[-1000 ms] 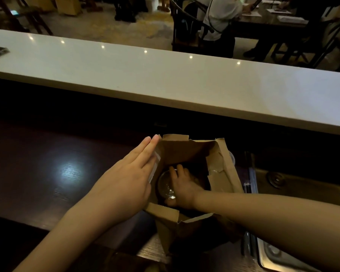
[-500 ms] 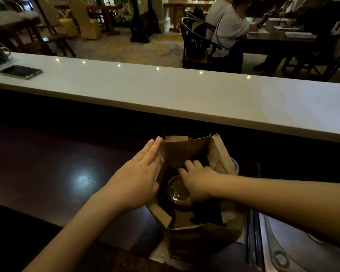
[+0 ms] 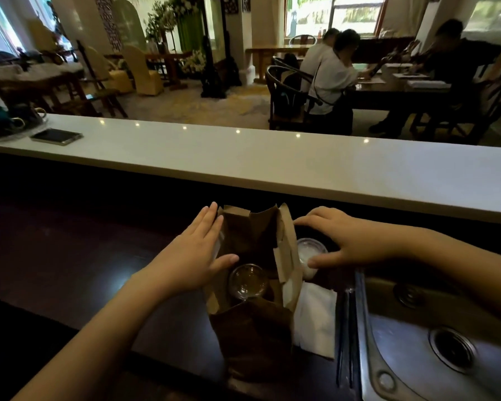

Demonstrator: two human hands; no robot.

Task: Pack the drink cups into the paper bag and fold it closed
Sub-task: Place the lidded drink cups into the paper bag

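Now the right hand (image 3: 356, 241) is out of the bag (image 3: 255, 337). Its fingers are spread wide and arched round the second cup (image 3: 308, 251), just outside the bag's right wall. The thumb touches its near side; can't tell if the grip is closed. Left hand (image 3: 191, 256) unchanged: straight fingers flat on the left wall, thumb over the open mouth. First cup (image 3: 248, 280) sits inside, just below that thumb. So one packed, one to go, fold not started.

Cups: clear plastic, round lids, second looks frosted. Bag: stiff, creased brown paper, boxy. Beyond it are a white napkin (image 3: 315, 316) and a steel sink (image 3: 417, 357).
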